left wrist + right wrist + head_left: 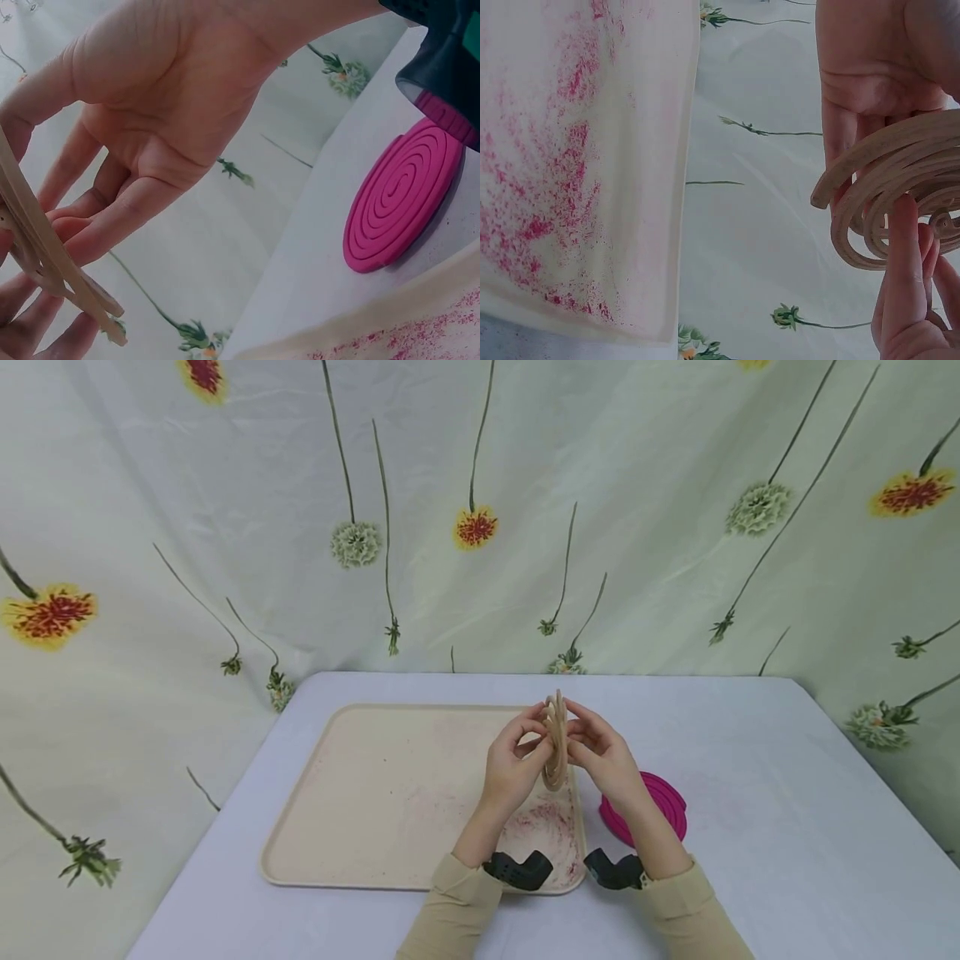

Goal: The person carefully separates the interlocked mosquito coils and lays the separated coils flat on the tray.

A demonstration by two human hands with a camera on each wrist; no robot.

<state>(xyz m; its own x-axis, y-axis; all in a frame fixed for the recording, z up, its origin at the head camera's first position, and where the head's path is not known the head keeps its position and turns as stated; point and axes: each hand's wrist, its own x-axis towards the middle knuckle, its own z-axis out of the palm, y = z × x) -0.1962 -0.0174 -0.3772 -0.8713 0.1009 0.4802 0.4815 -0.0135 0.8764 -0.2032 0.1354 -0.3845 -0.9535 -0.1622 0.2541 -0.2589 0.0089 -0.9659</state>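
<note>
From the head view I see a beige coil (556,756) edge-on, its spiral loops splayed. Left hand (513,764) and right hand (609,764) pinch it with their fingers.

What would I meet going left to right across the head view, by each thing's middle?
Beige rectangular tray, left hand, tan loosely coiled spiral, right hand, magenta clay-like spiral disc.

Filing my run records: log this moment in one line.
left hand: holding tan coil | right hand: same coil, opposite side | pink coil: on table, beside tray
</note>
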